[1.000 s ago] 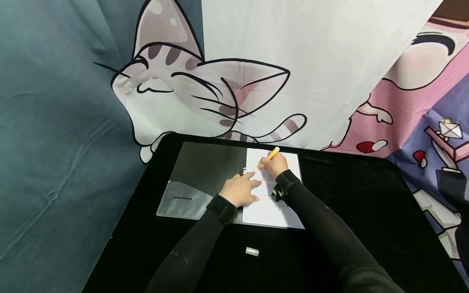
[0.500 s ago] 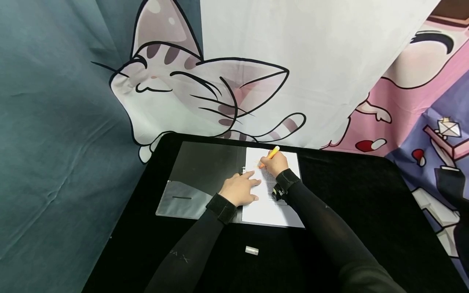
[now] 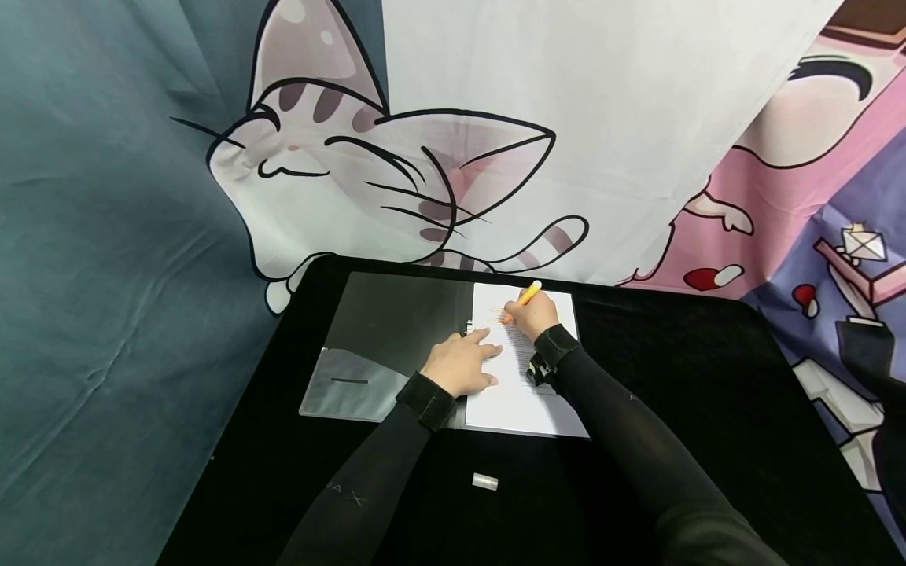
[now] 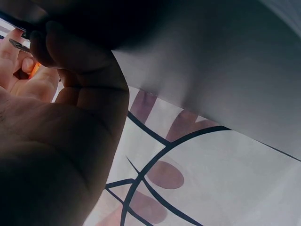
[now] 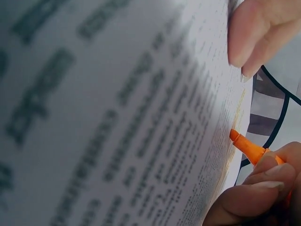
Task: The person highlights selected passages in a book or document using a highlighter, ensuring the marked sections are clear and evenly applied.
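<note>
My right hand (image 3: pixel 534 316) pinches an orange highlighter (image 3: pixel 529 293), its yellowish rear end pointing up. In the right wrist view the orange tip (image 5: pixel 233 135) is right at the printed text, beside orange marked lines. The printed sheet (image 3: pixel 520 413) lies on the right side of an open dark folder (image 3: pixel 403 314). My left hand (image 3: pixel 456 365) rests with spread fingers over the folder's spine and the sheet's left edge. The left wrist view shows that hand dark and close, with the orange of the highlighter beyond it.
A small whitish cylinder, like a pen cap (image 3: pixel 485 481), lies on the black tabletop (image 3: pixel 672 377) in front of the folder. A translucent pocket (image 3: pixel 354 389) is on the folder's left cover. Behind the table hangs a cartoon cat curtain (image 3: pixel 318 196).
The right hand and highlighter have shifted slightly rightward along the text. The left hand stays in place on the sheet. The whole head view has drifted a little.
</note>
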Demonstrator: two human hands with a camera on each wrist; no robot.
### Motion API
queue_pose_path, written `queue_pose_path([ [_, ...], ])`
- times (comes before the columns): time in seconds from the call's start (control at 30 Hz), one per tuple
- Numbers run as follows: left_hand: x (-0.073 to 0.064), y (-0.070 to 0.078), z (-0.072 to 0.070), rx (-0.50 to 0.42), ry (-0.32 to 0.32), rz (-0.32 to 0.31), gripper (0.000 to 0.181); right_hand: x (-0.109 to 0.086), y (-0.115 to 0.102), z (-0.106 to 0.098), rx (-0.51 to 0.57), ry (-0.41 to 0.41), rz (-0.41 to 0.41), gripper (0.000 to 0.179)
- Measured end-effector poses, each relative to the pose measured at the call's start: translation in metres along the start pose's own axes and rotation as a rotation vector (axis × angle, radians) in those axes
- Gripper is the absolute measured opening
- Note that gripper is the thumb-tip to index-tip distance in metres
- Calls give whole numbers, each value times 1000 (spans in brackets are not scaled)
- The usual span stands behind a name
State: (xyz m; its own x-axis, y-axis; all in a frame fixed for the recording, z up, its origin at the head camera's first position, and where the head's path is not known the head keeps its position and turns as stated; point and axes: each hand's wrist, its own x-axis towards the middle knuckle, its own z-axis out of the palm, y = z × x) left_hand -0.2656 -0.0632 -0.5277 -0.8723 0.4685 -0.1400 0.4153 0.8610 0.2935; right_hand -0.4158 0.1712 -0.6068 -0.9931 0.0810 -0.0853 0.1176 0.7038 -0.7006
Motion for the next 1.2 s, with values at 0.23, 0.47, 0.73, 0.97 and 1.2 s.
queue_pose_path([
  [0.23, 0, 1, 0, -7, 3, 0, 62, 0, 2, -1, 4, 12, -15, 27],
  [0.47, 0, 0, 0, -7, 6, 0, 62, -4, 1, -4, 8, 18, -13, 27],
  [0.73, -1, 1, -1, -4, 3, 0, 61, -19, -10, -9, -15, 45, -15, 25],
  [0.97, 0, 1, 0, 2, 3, -1, 60, -36, -25, -16, -15, 58, 9, 19],
  [1.2, 0, 1, 0, -12, 3, 0, 60, -63, -52, -30, 22, 55, 14, 21],
])
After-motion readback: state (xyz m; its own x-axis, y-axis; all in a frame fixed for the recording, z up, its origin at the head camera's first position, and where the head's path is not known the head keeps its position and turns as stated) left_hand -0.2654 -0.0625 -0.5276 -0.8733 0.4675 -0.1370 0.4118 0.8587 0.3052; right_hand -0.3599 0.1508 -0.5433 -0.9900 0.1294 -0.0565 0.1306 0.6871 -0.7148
